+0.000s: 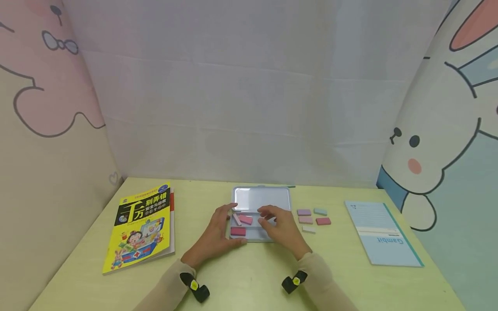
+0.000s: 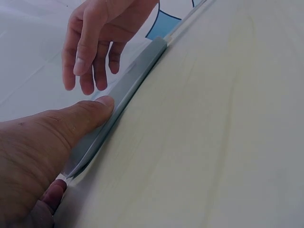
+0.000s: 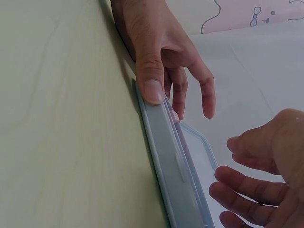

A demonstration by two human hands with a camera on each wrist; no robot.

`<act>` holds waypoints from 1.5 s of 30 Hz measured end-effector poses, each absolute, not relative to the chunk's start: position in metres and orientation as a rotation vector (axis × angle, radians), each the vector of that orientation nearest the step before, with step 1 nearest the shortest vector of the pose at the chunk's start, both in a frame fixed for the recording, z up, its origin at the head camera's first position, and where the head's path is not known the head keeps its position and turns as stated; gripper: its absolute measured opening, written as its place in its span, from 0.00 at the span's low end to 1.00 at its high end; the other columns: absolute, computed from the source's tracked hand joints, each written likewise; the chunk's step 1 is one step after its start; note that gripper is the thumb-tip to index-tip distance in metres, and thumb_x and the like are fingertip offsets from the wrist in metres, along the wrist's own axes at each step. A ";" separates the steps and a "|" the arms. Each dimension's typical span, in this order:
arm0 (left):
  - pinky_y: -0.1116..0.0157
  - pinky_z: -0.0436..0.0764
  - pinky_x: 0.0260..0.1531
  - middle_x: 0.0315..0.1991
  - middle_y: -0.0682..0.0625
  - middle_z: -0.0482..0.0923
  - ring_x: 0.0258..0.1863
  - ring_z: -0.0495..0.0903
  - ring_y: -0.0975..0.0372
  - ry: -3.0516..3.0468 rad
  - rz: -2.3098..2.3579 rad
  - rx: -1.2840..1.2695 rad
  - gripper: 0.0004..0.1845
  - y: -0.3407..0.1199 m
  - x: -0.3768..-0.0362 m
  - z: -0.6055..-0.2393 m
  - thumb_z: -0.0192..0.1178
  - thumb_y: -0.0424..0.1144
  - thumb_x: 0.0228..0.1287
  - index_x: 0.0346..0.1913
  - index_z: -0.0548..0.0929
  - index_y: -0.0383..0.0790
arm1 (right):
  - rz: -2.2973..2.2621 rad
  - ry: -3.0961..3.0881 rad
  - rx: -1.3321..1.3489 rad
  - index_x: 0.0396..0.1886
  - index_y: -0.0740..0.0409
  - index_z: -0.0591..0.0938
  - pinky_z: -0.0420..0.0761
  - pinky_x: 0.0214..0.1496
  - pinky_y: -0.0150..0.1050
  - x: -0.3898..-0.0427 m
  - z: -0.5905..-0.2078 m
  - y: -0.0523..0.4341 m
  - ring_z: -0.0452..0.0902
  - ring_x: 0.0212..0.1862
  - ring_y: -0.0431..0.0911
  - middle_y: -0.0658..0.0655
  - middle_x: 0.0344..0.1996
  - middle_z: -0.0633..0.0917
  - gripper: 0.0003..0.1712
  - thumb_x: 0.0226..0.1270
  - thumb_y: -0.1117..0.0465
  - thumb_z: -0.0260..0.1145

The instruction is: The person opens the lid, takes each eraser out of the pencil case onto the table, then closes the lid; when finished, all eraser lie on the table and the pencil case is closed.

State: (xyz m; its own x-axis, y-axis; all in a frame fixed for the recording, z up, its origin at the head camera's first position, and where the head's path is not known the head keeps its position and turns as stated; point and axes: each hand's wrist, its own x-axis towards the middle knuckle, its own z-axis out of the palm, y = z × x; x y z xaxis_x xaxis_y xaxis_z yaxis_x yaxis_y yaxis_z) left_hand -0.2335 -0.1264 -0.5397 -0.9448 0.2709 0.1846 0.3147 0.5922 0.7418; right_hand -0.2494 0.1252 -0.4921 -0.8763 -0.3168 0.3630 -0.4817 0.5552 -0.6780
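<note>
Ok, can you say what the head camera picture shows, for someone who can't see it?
Two hands work at an open metal tin holding pink blocks on a yellow-green table: the left hand steadies its edge, the right hand hovers over it. Loose blocks lie right, a yellow book left.

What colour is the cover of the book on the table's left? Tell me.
Yellow cover, black title band; head view.

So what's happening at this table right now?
A person works at an open grey metal tin on the pale green table. The left hand steadies the tin's near left edge with the thumb, while the right hand hovers over it. Pink rectangular tiles lie inside; five more pastel tiles lie to the right.
</note>
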 end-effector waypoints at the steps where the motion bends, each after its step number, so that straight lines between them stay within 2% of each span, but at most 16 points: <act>1: 0.44 0.79 0.69 0.81 0.46 0.60 0.71 0.75 0.50 -2.759 -1.299 -0.502 0.60 -0.126 -0.234 -0.540 0.82 0.61 0.53 0.84 0.56 0.64 | 1.216 -2.595 0.675 0.53 0.58 0.89 0.82 0.49 0.41 -0.249 -0.493 0.125 0.89 0.44 0.49 0.56 0.42 0.93 0.14 0.69 0.64 0.73; 7: 0.45 0.78 0.69 0.77 0.46 0.65 0.68 0.74 0.53 -2.747 -1.299 -0.509 0.60 -0.126 -0.235 -0.539 0.84 0.60 0.51 0.84 0.57 0.62 | 1.209 -2.588 0.698 0.53 0.59 0.89 0.83 0.51 0.44 -0.248 -0.494 0.119 0.89 0.46 0.53 0.58 0.43 0.93 0.14 0.69 0.64 0.72; 13: 0.45 0.78 0.68 0.69 0.48 0.75 0.68 0.72 0.55 -2.734 -1.278 -0.514 0.60 -0.126 -0.236 -0.541 0.84 0.59 0.51 0.83 0.58 0.61 | 1.170 -2.612 0.758 0.54 0.61 0.88 0.86 0.55 0.52 -0.249 -0.496 0.110 0.89 0.47 0.52 0.59 0.45 0.93 0.15 0.70 0.65 0.72; 16: 0.46 0.78 0.67 0.68 0.49 0.76 0.68 0.72 0.55 -2.733 -1.281 -0.504 0.60 -0.126 -0.236 -0.542 0.84 0.59 0.51 0.83 0.59 0.60 | 1.158 -2.623 0.753 0.54 0.61 0.88 0.87 0.55 0.52 -0.251 -0.497 0.106 0.89 0.47 0.51 0.59 0.45 0.93 0.15 0.70 0.65 0.73; 21: 0.46 0.78 0.68 0.69 0.47 0.75 0.68 0.72 0.54 -2.746 -1.268 -0.485 0.60 -0.125 -0.235 -0.543 0.84 0.58 0.52 0.84 0.59 0.53 | 1.159 -2.654 0.752 0.54 0.60 0.88 0.87 0.53 0.50 -0.256 -0.496 0.095 0.89 0.47 0.51 0.58 0.45 0.93 0.14 0.71 0.62 0.73; 26: 0.44 0.76 0.71 0.73 0.43 0.72 0.71 0.71 0.51 -2.754 -1.240 -0.495 0.61 -0.125 -0.234 -0.544 0.83 0.57 0.53 0.84 0.59 0.44 | 1.077 -2.705 0.799 0.50 0.58 0.89 0.82 0.48 0.42 -0.260 -0.496 0.082 0.86 0.42 0.47 0.54 0.39 0.92 0.12 0.71 0.59 0.72; 32: 0.42 0.75 0.72 0.74 0.41 0.71 0.73 0.70 0.47 -2.757 -1.244 -0.491 0.58 -0.124 -0.233 -0.540 0.82 0.56 0.54 0.82 0.64 0.38 | 1.020 -2.699 0.776 0.45 0.56 0.92 0.77 0.47 0.42 -0.258 -0.502 0.075 0.81 0.38 0.44 0.51 0.33 0.91 0.10 0.68 0.57 0.75; 40: 0.43 0.76 0.72 0.72 0.42 0.73 0.73 0.71 0.48 -2.761 -1.209 -0.493 0.52 -0.123 -0.232 -0.537 0.83 0.54 0.54 0.79 0.70 0.40 | 0.995 -2.709 0.663 0.41 0.54 0.93 0.73 0.43 0.37 -0.256 -0.513 0.064 0.76 0.36 0.40 0.48 0.31 0.92 0.09 0.66 0.55 0.78; 45: 0.48 0.78 0.68 0.69 0.44 0.76 0.67 0.73 0.53 -2.742 -1.185 -0.512 0.48 -0.124 -0.233 -0.538 0.83 0.54 0.52 0.73 0.73 0.42 | 1.010 -2.711 0.632 0.39 0.55 0.93 0.72 0.41 0.35 -0.254 -0.511 0.063 0.74 0.34 0.39 0.49 0.30 0.91 0.08 0.65 0.56 0.78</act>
State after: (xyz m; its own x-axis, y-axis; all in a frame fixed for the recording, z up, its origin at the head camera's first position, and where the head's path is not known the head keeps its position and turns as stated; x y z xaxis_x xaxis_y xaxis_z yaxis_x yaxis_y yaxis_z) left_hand -0.2329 -0.1235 -0.5376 -0.9369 0.2615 0.2320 0.3482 0.6385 0.6864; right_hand -0.2540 0.0630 -0.5108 -0.8933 -0.3268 0.3085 -0.4490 0.6787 -0.5812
